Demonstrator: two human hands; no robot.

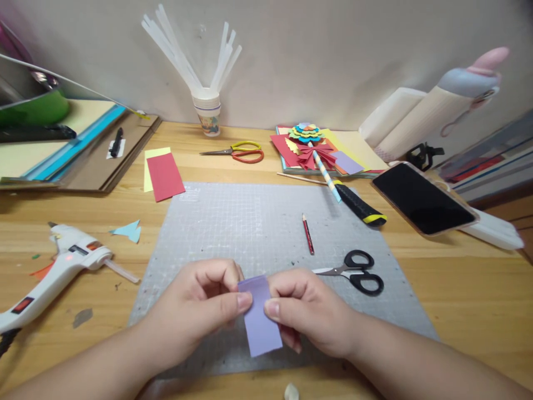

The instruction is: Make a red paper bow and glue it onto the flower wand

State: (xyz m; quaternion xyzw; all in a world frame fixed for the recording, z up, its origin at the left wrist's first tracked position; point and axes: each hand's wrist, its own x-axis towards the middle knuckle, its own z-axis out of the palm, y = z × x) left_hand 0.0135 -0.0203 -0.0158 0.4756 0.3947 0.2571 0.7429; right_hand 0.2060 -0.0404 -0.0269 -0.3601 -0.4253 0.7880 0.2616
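Note:
A small purple paper rectangle point(262, 328) is held up over the grey cutting mat point(225, 222), with a narrow fold along its top edge. My left hand point(208, 305) pinches its left side, the thumb lying on the front. On the other side my right hand point(308, 311) grips the right edge between thumb and bent forefinger. Fingers behind the paper are partly hidden. Black-handled scissors point(362, 273) lie on the mat just beyond my right hand. A short red pencil point(307, 234) rests farther up the mat.
A white glue gun point(62, 266) lies at left near blue paper scraps point(129, 230). Red paper point(165, 176), yellow-and-red-handled scissors point(245, 151) and a paper cup of glue sticks point(208, 116) are behind. At right are a layered paper flower point(306, 133), a black-and-yellow cutter point(360, 204) and a phone point(422, 197).

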